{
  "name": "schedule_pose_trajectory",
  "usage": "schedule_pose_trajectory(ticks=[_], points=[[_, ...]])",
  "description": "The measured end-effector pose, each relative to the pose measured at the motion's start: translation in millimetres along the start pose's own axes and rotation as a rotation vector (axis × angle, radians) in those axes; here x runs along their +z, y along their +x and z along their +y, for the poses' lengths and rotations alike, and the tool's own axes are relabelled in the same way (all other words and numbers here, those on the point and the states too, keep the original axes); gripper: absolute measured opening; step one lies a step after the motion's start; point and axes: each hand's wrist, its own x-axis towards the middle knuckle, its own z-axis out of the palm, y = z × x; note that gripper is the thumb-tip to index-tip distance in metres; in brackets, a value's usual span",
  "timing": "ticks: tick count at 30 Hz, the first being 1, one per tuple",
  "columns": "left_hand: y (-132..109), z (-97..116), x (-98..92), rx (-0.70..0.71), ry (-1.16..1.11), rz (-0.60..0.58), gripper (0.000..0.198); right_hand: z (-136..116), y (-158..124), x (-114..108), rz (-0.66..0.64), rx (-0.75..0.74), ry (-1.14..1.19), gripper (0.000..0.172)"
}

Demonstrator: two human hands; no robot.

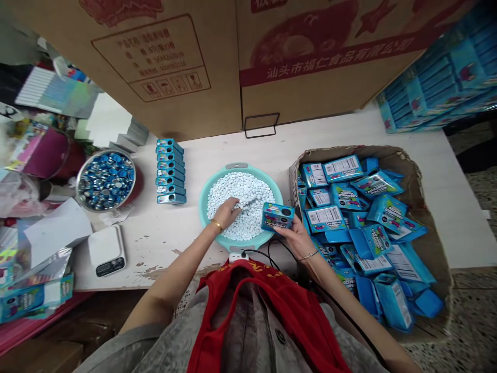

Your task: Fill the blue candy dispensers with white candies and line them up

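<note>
A turquoise basin [202, 207] full of small pale-blue candies [248, 228] stands in front of me. My left hand [226, 214] is over the candies, fingers curled together at their surface. A faint grey edge runs from its fingertips across the candies; what it belongs to is unclear. At the basin's right rim, my right hand [297, 238] grips a small blue candy box [277, 216], its top face with a dark round spot turned up. A row of several similar blue boxes [171, 178] stands left of the basin.
On the right, an open carton [407, 155] holds many blue boxes. To the left are a metal bowl of blue and silver caps [106, 181] and a white scale [106, 251]. Large cardboard boxes [174, 114] line the back; stacked blue packs [438, 88] stand far right.
</note>
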Motion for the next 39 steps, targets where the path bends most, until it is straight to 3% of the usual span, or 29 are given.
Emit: schedule_pose_trajectory(ticks=[3, 6, 10, 13, 16, 21, 24, 26, 28, 32, 36, 39], points=[[-16.0, 2.1, -44.3, 0.118, 0.009, -0.025, 0.022, 10.6, 10.6, -3.0, 0.081, -0.184, -0.199, 0.049], [-29.0, 18.4, -84.6, 0.189, 0.053, -0.08, 0.023, 17.6, 19.7, -1.9, 0.105, -0.302, -0.362, 0.042], [-35.3, 52.8, -115.7, 0.237, 0.164, -0.234, 0.022, 15.3, 24.4, 7.0, 0.036, -0.449, -0.656, 0.031], [-32.8, 81.1, -122.5, 0.222, 0.327, -0.356, 0.021, 13.4, 23.2, 15.3, -0.002, -0.539, -0.776, 0.03], [-29.2, 110.8, -122.4, 0.114, 0.558, -0.436, 0.018, 16.3, 21.3, 20.3, 0.003, -0.591, -0.832, 0.032], [-29.9, 155.6, -116.0, 0.043, 0.764, -0.467, 0.026, 24.6, 22.2, 22.5, -0.016, -0.633, -0.871, 0.035], [-32.8, 165.6, -114.2, 0.086, 0.775, -0.46, 0.026, 28.3, 25.0, 22.3, -0.019, -0.652, -0.874, 0.037], [-33.5, 158.8, -116.0, 0.108, 0.746, -0.421, 0.025, 29.6, 26.6, 21.4, -0.009, -0.652, -0.869, 0.038], [-31.5, 138.6, -118.8, 0.103, 0.711, -0.346, 0.023, 28.9, 27.2, 20.3, 0.015, -0.644, -0.85, 0.038], [-16.2, 64.7, -110.8, -0.021, 0.74, -0.238, 0.025, 21.4, 26.1, 18.2, 0.094, -0.628, -0.749, 0.034], [8.3, 0.9, -67.0, -0.116, 0.692, -0.28, 0.028, 15.7, 29.1, 12.4, 0.196, -0.569, -0.602, 0.035], [25.0, -6.8, -20.7, -0.058, 0.503, -0.312, 0.028, 18.0, 35.2, 6.3, 0.269, -0.531, -0.53, 0.038]])
